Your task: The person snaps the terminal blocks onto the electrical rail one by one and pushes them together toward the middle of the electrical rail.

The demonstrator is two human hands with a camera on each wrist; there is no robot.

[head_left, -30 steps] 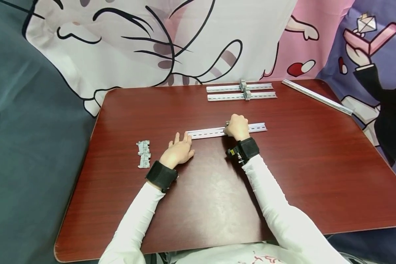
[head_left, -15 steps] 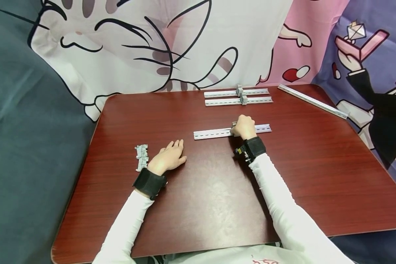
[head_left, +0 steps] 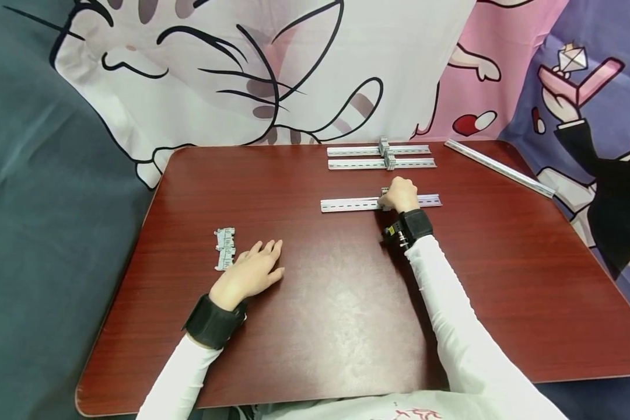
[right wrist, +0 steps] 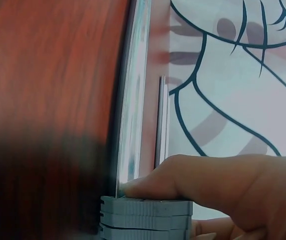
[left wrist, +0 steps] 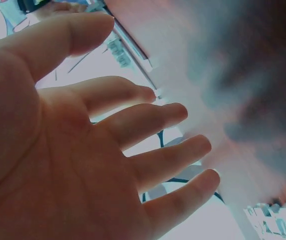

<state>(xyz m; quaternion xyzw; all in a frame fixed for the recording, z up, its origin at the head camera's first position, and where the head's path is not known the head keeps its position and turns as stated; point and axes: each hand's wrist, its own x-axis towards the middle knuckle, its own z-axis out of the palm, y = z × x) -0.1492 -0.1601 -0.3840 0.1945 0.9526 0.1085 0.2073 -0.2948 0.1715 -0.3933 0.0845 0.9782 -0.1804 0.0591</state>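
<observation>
A slotted metal DIN rail (head_left: 349, 205) lies across the middle of the table. My right hand (head_left: 401, 195) grips the grey ribbed terminal blocks (right wrist: 145, 217) mounted on it, and the thumb and fingers partly hide them in the head view. In the right wrist view a fingertip (right wrist: 137, 187) lies at the blocks' edge, over the rail. Fingers spread and palm down, my left hand (head_left: 247, 277) is over the left part of the table, holding nothing. Just beyond it is a short row of loose grey terminal blocks (head_left: 225, 249), seen also at the corner of the left wrist view.
At the back of the table, two parallel rails (head_left: 354, 164) carry grey blocks (head_left: 389, 161) near their middle. Another bare rail (head_left: 499, 167) lies slanted at the back right corner. A printed cloth (head_left: 315, 70) hangs behind the table edge.
My left hand has left the rail's left end and moved left and back toward my body. My right hand has shifted the rail rightward and slightly away, closer to the two back rails.
</observation>
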